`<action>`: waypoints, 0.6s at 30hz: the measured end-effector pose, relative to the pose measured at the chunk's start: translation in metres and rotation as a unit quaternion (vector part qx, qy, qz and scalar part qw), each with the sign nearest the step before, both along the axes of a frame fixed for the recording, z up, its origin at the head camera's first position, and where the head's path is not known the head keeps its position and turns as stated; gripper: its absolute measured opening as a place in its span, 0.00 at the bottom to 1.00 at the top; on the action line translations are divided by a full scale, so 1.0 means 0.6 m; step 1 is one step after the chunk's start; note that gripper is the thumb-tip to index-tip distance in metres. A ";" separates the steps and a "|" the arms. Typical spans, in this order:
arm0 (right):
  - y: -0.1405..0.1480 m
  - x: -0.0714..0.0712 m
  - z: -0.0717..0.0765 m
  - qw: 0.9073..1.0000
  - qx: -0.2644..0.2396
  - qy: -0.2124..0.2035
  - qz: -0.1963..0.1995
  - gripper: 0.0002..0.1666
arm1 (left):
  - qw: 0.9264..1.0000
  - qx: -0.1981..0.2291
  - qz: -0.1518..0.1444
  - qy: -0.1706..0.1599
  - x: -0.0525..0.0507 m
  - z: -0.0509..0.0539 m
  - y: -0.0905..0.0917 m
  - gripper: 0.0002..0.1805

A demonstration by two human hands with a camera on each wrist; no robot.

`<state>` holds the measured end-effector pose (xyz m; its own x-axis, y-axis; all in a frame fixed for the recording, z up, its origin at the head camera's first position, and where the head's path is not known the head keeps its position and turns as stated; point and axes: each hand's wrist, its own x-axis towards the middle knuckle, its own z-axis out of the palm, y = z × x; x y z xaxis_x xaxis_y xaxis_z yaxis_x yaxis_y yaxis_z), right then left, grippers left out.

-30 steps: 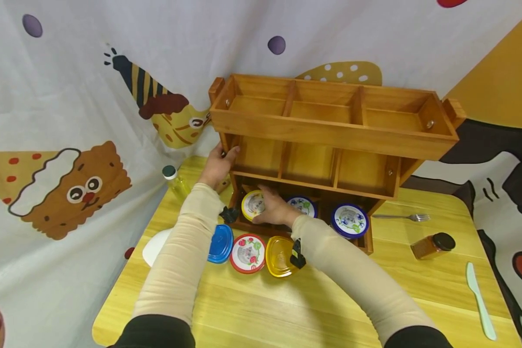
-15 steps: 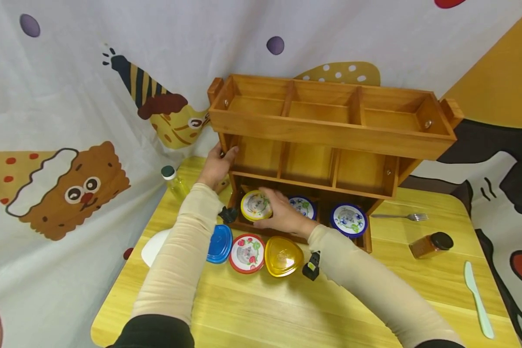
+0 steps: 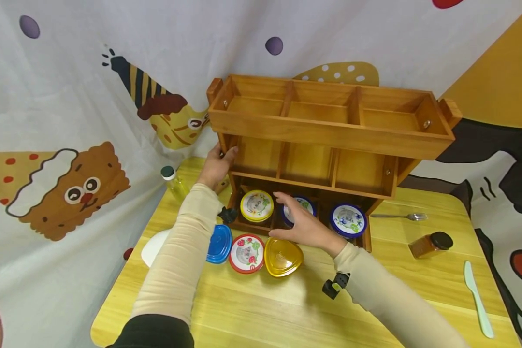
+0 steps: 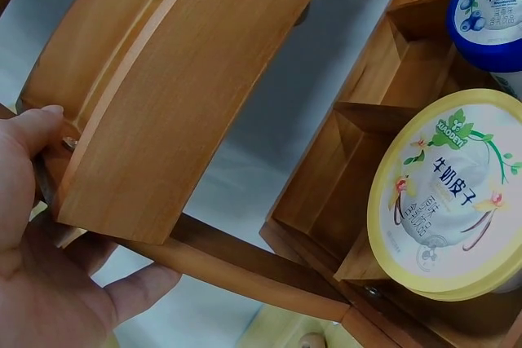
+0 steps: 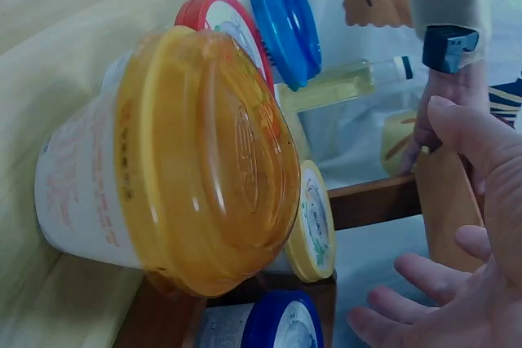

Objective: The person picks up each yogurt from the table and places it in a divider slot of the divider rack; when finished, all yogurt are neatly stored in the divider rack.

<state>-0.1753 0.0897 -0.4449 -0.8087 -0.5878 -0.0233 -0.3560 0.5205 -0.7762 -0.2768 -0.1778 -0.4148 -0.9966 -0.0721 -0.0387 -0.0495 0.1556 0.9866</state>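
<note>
The wooden tiered rack stands at the back of the table. My left hand grips its left side; in the left wrist view the thumb lies over the wooden end wall and the fingers spread beneath. In the bottom tier sit a yellow-lidded tub on the left and two blue-lidded tubs, one in the middle and one at the right. My right hand is open and holds nothing, in front of the middle tub and partly hiding it. Just below it stands an amber-lidded tub.
In front of the rack are a red-rimmed tub and a blue-lidded container. An oil bottle and a white object are at the left. A fork, a spice jar and a pale green knife lie at the right.
My right hand has let go of the yellow-lidded tub, which stays in the bottom tier's left compartment, and has drawn back to the right with fingers spread. The left hand has stayed in place.
</note>
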 end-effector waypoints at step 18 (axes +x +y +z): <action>0.042 0.053 -0.047 0.991 -0.108 -0.083 -0.012 0.54 | 1.000 0.001 -0.006 -0.006 -0.001 -0.003 -0.003 0.27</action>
